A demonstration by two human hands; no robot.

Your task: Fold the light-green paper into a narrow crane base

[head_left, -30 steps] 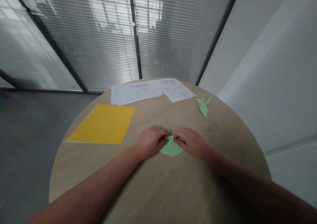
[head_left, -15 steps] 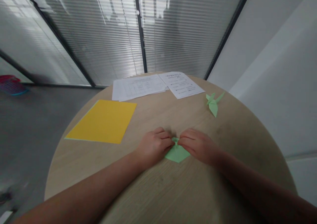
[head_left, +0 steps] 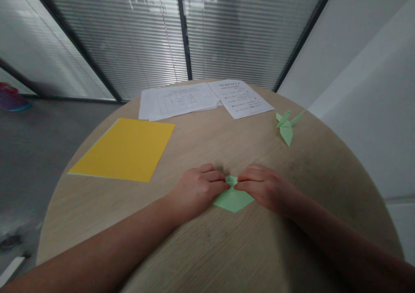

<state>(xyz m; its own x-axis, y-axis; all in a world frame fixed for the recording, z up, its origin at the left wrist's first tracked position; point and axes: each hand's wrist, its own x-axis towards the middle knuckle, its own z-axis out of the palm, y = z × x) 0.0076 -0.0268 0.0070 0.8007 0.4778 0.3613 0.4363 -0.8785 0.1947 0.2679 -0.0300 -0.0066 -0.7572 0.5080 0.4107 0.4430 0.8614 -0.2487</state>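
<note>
A folded piece of green paper (head_left: 234, 201) lies on the round wooden table (head_left: 207, 250), between my two hands. My left hand (head_left: 204, 188) pinches its left side, fingers pressed together near the top. On the opposite side my right hand (head_left: 264, 187) grips the paper, thumb and fingertips close to the middle. Both sets of fingers cover the paper's upper left and right edges, so the folds under them are hidden. A folded green paper crane (head_left: 285, 128) rests farther back on the right, apart from my hands.
To the left is a stack of square paper with a yellow sheet (head_left: 125, 150) on top. Printed white sheets (head_left: 178, 100) lie at the far edge, beside another printed page (head_left: 240, 98). Beyond stand window blinds (head_left: 129, 46). A basket (head_left: 13, 98) is on the floor.
The camera view has tilted down and come slightly closer, so the tabletop things appear shifted. Both hands keep hold of the green paper, with little visible movement at the fingertips.
</note>
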